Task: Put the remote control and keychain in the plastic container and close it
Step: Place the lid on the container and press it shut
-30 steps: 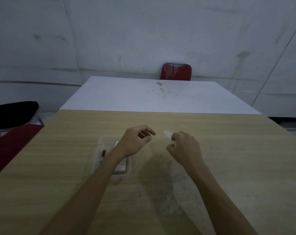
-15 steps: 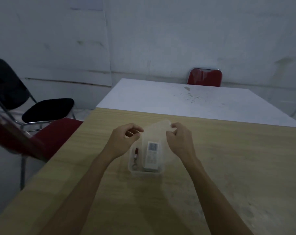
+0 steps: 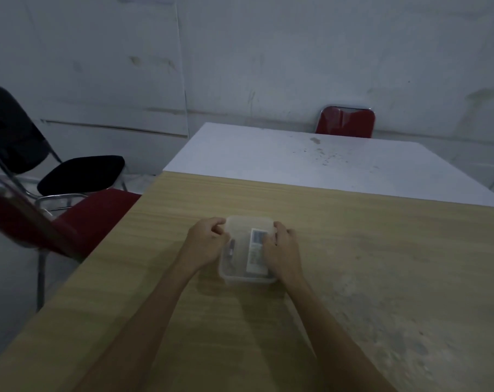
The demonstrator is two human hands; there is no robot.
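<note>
The left hand is curled at the left edge of the lid, fingers bent over its rim and thumb near the far left corner. The right hand mirrors it on the right edge, fingers folded down onto the lid and partly covering the remote. Both hands are closed onto the lid's rim, pressing rather than carrying (how hard, the view cannot say).

This looks like the closing step. The lid lies flat over the box, and through its cloudy plastic the remote shows on the right side and the keychain, small and dark, on the left, so both items appear to be inside already. What I judge remains is the seal: the next move would call for pressing down along each edge and corner until the lid seats all round, with the near edge toward the person perhaps needing attention, since neither hand is on it.

The box sits on the wooden table, well back from its left edge.
</note>
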